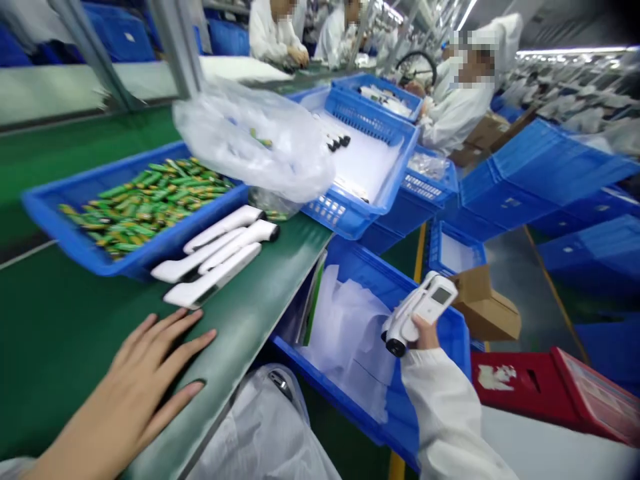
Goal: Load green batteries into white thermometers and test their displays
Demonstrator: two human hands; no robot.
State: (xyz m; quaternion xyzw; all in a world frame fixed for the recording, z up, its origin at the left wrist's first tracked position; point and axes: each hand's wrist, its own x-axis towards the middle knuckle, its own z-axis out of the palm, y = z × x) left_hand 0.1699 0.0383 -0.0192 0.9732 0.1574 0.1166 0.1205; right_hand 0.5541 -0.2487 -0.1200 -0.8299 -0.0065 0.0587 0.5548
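My left hand (150,373) lies with spread fingers on the green work surface, its fingertips just short of several white handheld devices that look like infrared thermometers (215,257). These lie side by side, with black round tips on some of them. Over on the right, my right hand (425,332) is closed around white thermometers (423,310), at least two held together. One shows a small grey screen, another a black round end. They are above a blue bin (445,393) that has translucent white sheets (350,327) inside. My right palm is mostly hidden.
A blue tray (107,267) of green-and-yellow batteries (155,200) stands beside a clear plastic bag (255,140). Beyond are blue crates (360,223) with more white devices. A red box (520,387) and a cardboard box (490,313) are at right. Co-workers in white (460,107) sit farther back.
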